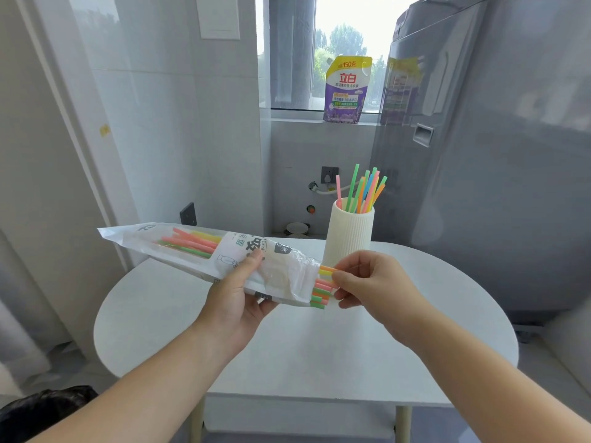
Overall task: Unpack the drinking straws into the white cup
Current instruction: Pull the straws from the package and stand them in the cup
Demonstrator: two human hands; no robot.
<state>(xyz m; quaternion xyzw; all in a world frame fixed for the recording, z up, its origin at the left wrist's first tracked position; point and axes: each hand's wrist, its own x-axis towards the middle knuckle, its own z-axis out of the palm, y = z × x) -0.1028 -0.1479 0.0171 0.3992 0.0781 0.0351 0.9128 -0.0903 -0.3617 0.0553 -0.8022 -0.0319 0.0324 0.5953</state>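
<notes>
Both forearms are bare, no sleeves showing; the left hand (238, 302) and right hand (380, 290) wear no rings, gloves or watch.

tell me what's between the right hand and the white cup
Nothing: in the head view the right hand pinches straw ends poking from the bag, just in front of the white cup. No object sits between them.

The cup (348, 231) stands on the table (287, 346), behind the held straw packet (204, 251).
</notes>
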